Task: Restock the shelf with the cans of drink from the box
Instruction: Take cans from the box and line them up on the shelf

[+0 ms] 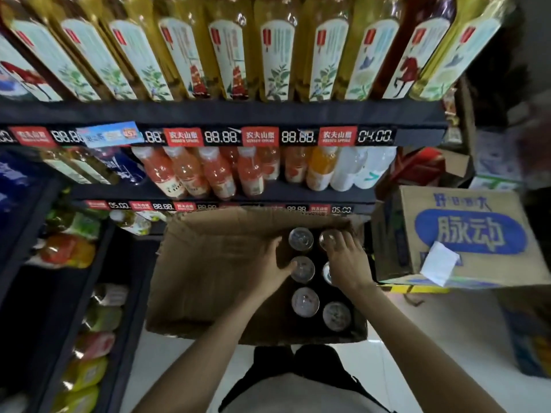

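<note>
An open brown cardboard box (208,263) stands on the floor below me, against the shelving. Several drink cans with silver tops stand in its right half. My left hand (272,265) reaches into the box and its fingers curl round the middle-left can (302,269). My right hand (346,260) lies over the right column, fingers curled round the far right can (329,238); another can (326,272) is half hidden under its palm. Two more cans (305,301) (337,315) stand free near me, and one (300,238) at the far left.
The shelves (226,114) ahead hold rows of tea and juice bottles above price tags. A darker shelf unit (44,278) with bottles is at the left. A blue-printed carton (465,234) sits at the right of the box. White floor tiles (423,332) lie around my feet.
</note>
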`<state>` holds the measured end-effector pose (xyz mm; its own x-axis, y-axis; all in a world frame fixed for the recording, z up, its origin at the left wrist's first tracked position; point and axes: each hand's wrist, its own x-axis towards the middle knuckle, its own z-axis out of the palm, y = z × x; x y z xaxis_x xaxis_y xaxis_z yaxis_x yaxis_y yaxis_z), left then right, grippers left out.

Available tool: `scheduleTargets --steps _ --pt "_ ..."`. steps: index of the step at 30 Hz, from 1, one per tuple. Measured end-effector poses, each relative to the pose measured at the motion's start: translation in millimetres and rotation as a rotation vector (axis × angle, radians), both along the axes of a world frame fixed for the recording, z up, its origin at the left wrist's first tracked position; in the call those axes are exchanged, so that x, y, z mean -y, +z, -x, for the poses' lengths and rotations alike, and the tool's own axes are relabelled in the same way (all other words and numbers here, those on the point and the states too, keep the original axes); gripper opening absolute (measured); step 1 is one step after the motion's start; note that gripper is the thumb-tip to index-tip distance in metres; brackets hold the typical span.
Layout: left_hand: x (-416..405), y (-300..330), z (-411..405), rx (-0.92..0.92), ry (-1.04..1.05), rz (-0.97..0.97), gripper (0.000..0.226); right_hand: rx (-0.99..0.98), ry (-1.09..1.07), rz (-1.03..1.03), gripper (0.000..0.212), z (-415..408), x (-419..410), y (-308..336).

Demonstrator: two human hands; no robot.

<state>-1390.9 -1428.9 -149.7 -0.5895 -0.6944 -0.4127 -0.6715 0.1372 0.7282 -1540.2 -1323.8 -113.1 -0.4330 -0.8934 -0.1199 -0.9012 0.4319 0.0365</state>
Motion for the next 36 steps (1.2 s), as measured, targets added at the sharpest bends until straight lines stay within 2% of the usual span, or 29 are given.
scheduleTargets --steps 4,8,13,16,19,21,22,25,28,29,32,36 --pt "3.2 -13.2 43.5 0.017 0.022 0.146 0.077 -0.145 0.013 -0.233 0.052 8.6 16.5 1.4" --pt "-2.0 -37.1 62.3 0.107 0.060 0.121 0.082 -0.259 0.017 -0.341 0.038 6.9 28.1 -11.4" --pt "1.6 -45.9 65.3 0.080 0.185 0.099 0.052 -0.255 -0.017 -0.294 0.028 4.9 33.5 -12.8" --pt "5.5 -36.7 53.7 -0.036 0.224 0.082 0.054 -0.228 -0.049 -0.164 0.036 0.9 29.2 -4.6" --pt "10.9 -8.4 31.4 -0.233 0.294 0.028 0.064 -0.003 -0.151 0.037 0.059 1.2 16.8 21.1" --pt "15.9 20.8 14.8 -0.319 0.340 -0.008 0.065 0.167 -0.251 0.243 0.069 4.7 6.3 46.2" --pt "18.6 39.0 8.5 -0.350 0.370 -0.027 0.064 0.287 -0.308 0.348 0.069 7.1 2.2 61.5" --pt "25.8 100.5 -2.1 -0.489 0.456 -0.104 0.061 0.858 -0.472 0.584 0.061 17.4 -5.7 111.0" --pt "32.3 151.7 -5.5 -0.705 0.492 -0.182 0.076 1.266 -0.484 0.715 0.051 21.1 -5.1 156.9" --pt "34.7 164.0 -5.6 -0.744 0.496 -0.190 0.078 1.351 -0.469 0.749 0.051 21.4 -2.4 167.6" --pt "41.0 198.3 -2.2 -0.775 0.471 -0.156 0.066 1.535 -0.434 0.780 0.059 20.5 11.3 198.2" --pt "45.7 248.3 5.1 -0.790 0.399 -0.032 0.054 1.629 -0.358 0.785 0.057 23.7 29.2 234.0"
